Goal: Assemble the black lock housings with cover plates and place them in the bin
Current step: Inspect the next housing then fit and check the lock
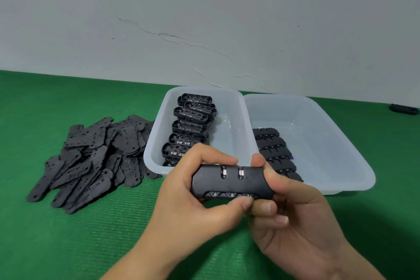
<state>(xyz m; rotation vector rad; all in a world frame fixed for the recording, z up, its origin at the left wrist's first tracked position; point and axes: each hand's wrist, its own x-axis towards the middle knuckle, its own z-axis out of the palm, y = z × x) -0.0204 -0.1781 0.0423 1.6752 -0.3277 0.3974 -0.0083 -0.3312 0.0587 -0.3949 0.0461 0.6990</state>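
Lock housings and their cover plates are spread over a green ribbed mat (68, 234) on the bench, which runs back to a cracked pale wall (204, 18).

Two translucent plastic bins sit side by side, rims touching. The right bin (341, 143) is the larger and holds a row of closed black locks (272, 150) along its left wall, overlapping like tiles; the nearest ones are hidden behind the right hand. The left bin (229, 125) holds a row of open lock housings (191, 125) with their inner ribs and small metal parts facing up; the nearest end of that row is hidden behind the left hand.

Left of the bins lies a loose pile of flat black cover plates (91, 157), each pierced with small holes, touching the left bin's outer wall.

In front, above the mat, both hands hold one assembled lock (229, 182) level and lengthwise. The left hand (193, 198) is curled round its left end, thumb pressing on the lower edge beside the number dials. The right hand (295, 216) is wrapped round the right end. Two metal tabs show in slots on the lock's top face.

A small dark object (403, 108) lies on the mat at the far right, cut off by the frame edge and too unclear to name.
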